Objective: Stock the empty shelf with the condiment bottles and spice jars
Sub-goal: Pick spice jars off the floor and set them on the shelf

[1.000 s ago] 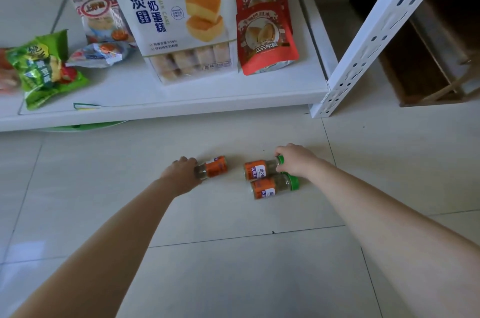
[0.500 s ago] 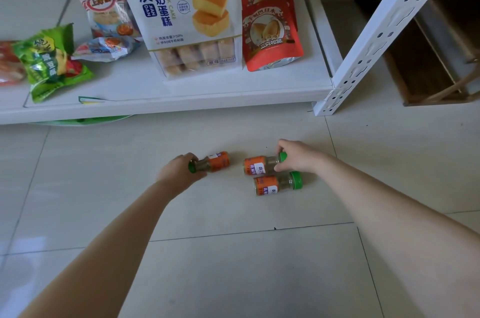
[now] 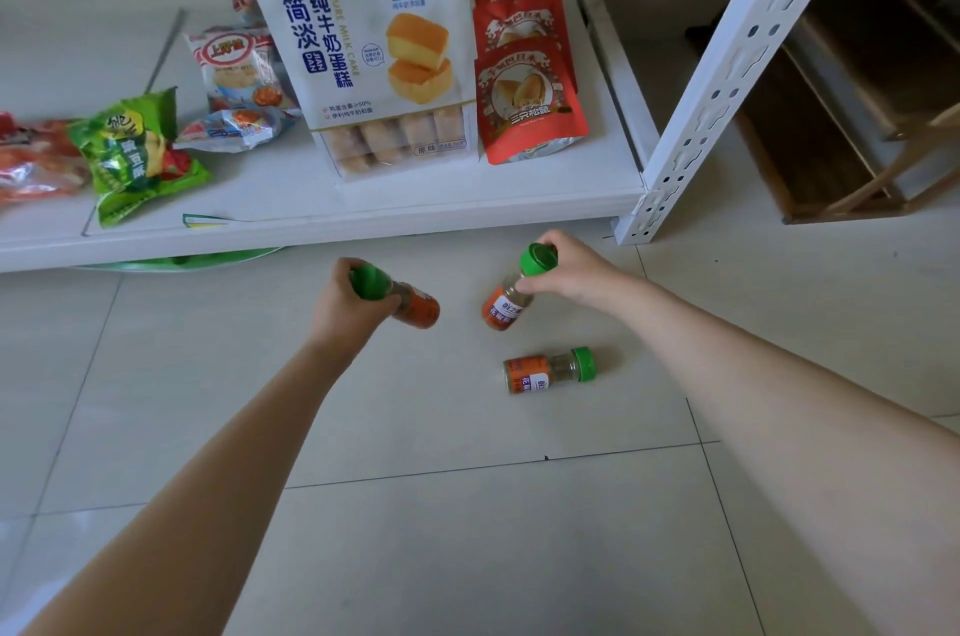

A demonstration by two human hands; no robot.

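My left hand [image 3: 348, 308] grips a spice jar [image 3: 415, 307] by its green cap, the orange-labelled body tilted down to the right above the floor tiles. My right hand [image 3: 569, 272] holds a second spice jar [image 3: 506, 305] by its green cap, its body hanging down to the left. A third spice jar [image 3: 548, 369] lies on its side on the floor below my right hand, cap to the right. The white shelf [image 3: 322, 214] runs across just beyond both hands.
The shelf board carries a large cake bag [image 3: 363, 43], red snack pouches [image 3: 524, 100], a green snack bag [image 3: 135, 152] and other packets. A white perforated shelf post [image 3: 727, 79] stands at the right, with a wooden frame [image 3: 857, 157] beyond it.
Both hands have lifted their jars off the floor by the caps and tilted them upward. The third jar stays lying on the tiles. The view has moved closer to the shelf.
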